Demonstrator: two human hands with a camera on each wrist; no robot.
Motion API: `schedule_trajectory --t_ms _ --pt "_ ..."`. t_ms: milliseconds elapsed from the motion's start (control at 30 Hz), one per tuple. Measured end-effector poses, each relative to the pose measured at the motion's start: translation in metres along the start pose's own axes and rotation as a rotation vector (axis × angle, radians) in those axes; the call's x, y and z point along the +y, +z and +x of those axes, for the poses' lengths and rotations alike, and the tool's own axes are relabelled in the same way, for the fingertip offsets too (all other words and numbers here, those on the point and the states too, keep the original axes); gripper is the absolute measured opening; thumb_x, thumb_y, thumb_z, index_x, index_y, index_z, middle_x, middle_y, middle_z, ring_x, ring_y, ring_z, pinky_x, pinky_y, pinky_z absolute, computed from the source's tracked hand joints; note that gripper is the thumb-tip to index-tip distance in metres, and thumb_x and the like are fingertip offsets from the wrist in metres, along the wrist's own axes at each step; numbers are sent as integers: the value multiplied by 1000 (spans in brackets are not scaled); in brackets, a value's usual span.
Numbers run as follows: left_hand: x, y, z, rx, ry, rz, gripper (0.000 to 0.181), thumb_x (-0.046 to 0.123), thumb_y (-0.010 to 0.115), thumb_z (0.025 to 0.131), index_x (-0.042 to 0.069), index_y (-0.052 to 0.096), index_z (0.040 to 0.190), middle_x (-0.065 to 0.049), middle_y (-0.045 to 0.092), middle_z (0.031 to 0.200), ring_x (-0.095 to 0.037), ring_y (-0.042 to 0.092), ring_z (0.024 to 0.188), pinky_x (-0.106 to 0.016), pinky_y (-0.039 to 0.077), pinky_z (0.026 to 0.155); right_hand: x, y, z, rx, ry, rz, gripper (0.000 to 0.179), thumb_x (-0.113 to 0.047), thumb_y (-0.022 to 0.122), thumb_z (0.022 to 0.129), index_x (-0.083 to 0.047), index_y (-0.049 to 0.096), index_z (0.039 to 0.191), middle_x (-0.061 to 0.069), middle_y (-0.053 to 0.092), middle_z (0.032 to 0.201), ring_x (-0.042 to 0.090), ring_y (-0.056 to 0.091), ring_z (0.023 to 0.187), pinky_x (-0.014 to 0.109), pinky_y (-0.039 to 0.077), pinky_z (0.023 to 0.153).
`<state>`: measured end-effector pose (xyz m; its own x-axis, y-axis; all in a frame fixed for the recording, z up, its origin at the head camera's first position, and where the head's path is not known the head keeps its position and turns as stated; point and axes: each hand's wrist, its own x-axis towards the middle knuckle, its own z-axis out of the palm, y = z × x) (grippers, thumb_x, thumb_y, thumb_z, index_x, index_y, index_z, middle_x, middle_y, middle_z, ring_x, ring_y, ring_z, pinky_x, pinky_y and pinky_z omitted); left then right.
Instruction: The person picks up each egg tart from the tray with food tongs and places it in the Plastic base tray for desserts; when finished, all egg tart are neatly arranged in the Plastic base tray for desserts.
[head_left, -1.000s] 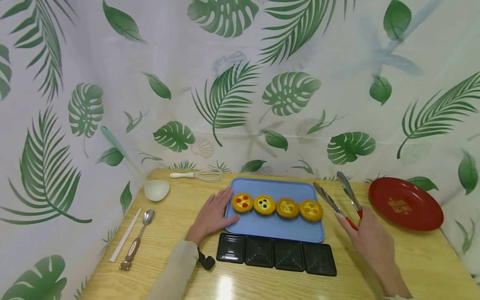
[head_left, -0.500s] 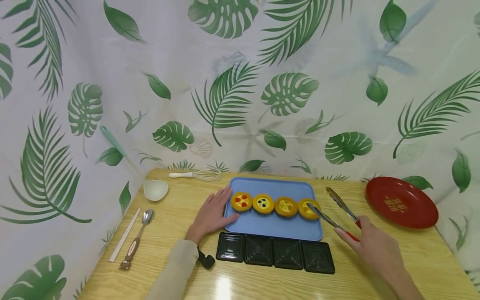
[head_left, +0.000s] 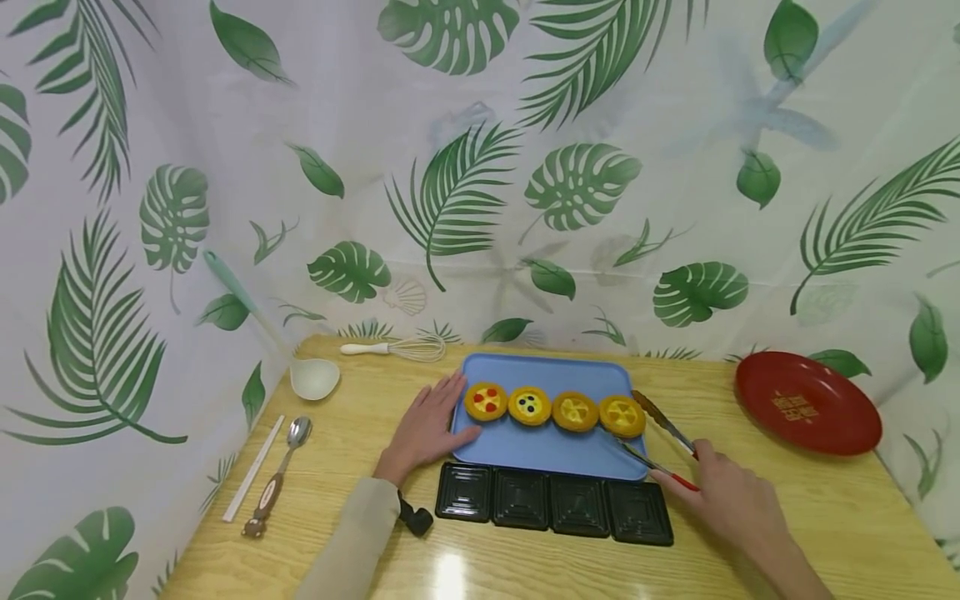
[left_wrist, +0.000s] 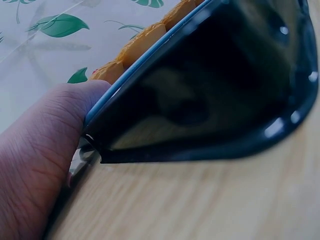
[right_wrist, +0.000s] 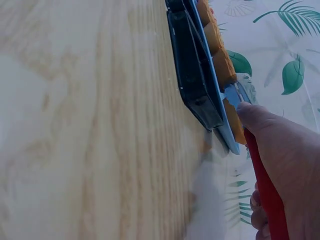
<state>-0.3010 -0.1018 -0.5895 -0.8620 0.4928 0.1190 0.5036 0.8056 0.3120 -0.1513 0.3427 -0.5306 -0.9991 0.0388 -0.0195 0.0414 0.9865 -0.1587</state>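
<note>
My left hand (head_left: 423,429) rests on the left edge of a blue tray (head_left: 551,371), its fingers extended along the rim and its thumb reaching over the corner. Several egg tarts stand in a row on the tray; the leftmost (head_left: 486,402) has red toppings and its neighbour (head_left: 529,406) dark ones. With my right hand (head_left: 731,500) I grip red-handled tongs (head_left: 675,431), their arms spread. One tip lies at the far right side of the rightmost tart (head_left: 622,416), the other at its near side. The right wrist view shows a red handle (right_wrist: 265,185) under my thumb.
Several square black trays (head_left: 521,498) line the near side of the blue tray. A red plate (head_left: 795,425) stands at the right. On the left lie a ladle (head_left: 314,380), a spoon (head_left: 272,492), white chopsticks (head_left: 253,471) and a whisk (head_left: 405,349). A leaf-patterned cloth (head_left: 480,250) hangs behind.
The tongs have moved left from beside the tray to the rightmost tart; one tip passed over it and now sits at its near side. My left hand has stayed put.
</note>
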Motion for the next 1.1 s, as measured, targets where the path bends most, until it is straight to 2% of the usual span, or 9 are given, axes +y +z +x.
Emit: schedule_trajectory --t_ms 333,433,767,1100 --pt "0 0 0 -7 -1 7 100 78 43 95 16 14 169 -1 14 175 -23 15 161 -45 11 130 -2 3 -1 48 -30 -2 84 -81 56 90 0 52 110 3 39 64 20 41 51 32 29 43" --pt "0 0 -1 -8 -2 6 100 77 44 95 16 15 169 -1 14 175 -23 15 161 -45 11 130 -2 4 -1 41 -31 -7 84 -81 56 90 0 53 110 2 40 64 20 41 52 32 29 44" --pt "-1 -1 0 -16 -11 7 100 78 43 95 17 14 169 0 14 175 -22 15 161 -44 12 130 -2 3 2 30 -26 -21 88 -80 55 91 4 55 117 4 48 67 21 44 52 32 35 44" --pt "0 -2 1 -13 -9 3 100 77 44 95 16 16 169 -1 15 175 -23 16 161 -45 12 130 -2 -4 2 0 -1 -5 87 -81 51 92 1 57 120 10 61 75 23 49 55 35 41 44"
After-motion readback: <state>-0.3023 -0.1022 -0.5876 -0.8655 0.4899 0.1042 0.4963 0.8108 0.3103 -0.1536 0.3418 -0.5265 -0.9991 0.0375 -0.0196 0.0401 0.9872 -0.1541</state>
